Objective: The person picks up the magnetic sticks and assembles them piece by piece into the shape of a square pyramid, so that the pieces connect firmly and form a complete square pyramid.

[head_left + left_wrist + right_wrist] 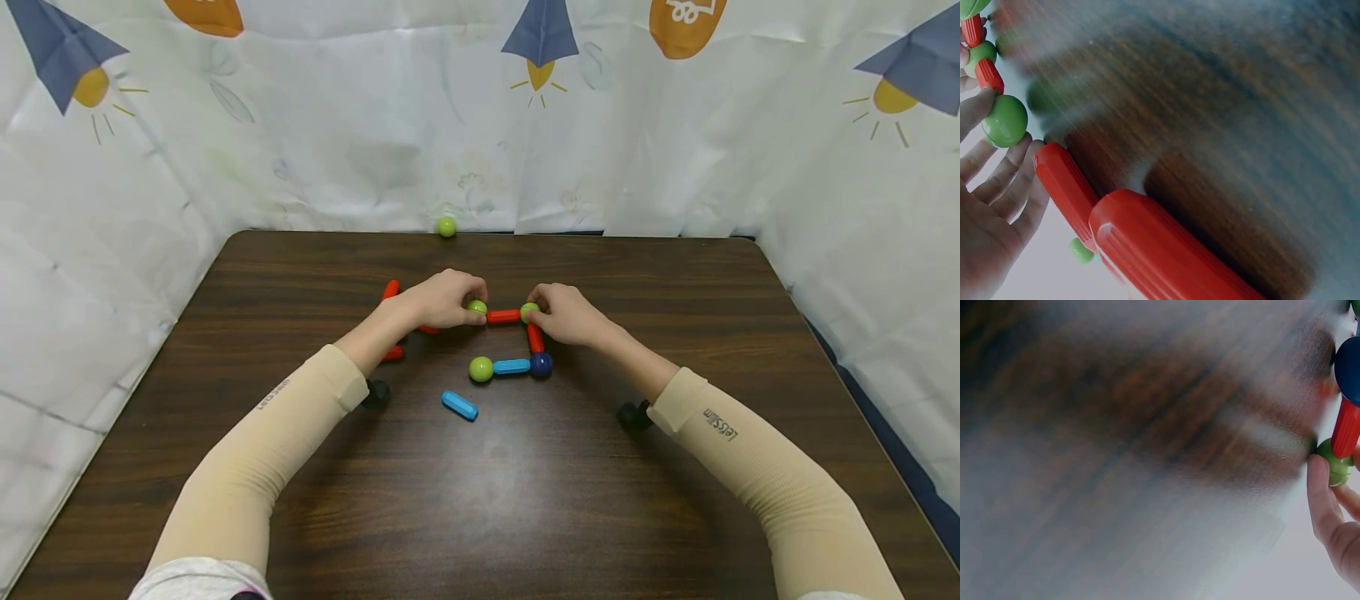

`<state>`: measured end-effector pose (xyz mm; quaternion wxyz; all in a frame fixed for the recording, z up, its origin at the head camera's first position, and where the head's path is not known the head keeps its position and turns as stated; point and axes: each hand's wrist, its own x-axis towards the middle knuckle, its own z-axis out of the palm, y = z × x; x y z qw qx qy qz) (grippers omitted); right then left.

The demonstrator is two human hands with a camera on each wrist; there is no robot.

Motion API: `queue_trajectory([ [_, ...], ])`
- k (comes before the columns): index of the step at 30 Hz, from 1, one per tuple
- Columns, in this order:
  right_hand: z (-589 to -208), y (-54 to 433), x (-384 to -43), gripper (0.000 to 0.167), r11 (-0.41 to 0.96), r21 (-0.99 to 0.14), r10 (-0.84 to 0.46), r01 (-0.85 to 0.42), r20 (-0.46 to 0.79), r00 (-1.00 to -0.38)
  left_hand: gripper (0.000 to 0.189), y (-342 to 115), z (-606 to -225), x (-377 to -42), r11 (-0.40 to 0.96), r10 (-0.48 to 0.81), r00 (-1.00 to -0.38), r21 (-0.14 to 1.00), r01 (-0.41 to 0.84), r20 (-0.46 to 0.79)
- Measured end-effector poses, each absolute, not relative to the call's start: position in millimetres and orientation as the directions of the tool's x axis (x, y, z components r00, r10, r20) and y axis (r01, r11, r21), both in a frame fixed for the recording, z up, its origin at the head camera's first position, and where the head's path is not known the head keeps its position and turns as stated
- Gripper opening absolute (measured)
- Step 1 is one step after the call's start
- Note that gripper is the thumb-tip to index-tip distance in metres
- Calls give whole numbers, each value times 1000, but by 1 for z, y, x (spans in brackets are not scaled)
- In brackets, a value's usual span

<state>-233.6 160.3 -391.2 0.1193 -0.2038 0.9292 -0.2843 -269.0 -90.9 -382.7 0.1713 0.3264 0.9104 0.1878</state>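
My left hand holds a green ball between thumb and fingers, seen closer as the lowest green ball of the chain in the left wrist view. A red rod runs from that ball to a second green ball, which my right hand pinches. From there another red rod leads to a dark blue ball. A light blue rod joins the dark blue ball to a third green ball. In the right wrist view, fingertips touch the green ball.
A loose light blue rod lies in front of the joined pieces. Several red rods lie around my left wrist, partly hidden by it. A lone green ball is at the far table edge, by the white curtain.
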Motion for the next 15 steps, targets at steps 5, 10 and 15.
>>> queue_trajectory([
  [5,-392,161,-234,30,754,-576,-449,-316,-99,-888,30,-90,-384,-269,721,655,-729,450,527,-197],
  [10,-392,161,-234,30,752,-578,-449,-316,-99,-888,30,-90,-385,-270,721,657,-729,446,531,-194],
  [15,-392,161,-234,30,753,-580,-446,-310,-102,-889,30,-89,-385,-269,724,654,-730,442,529,-198],
])
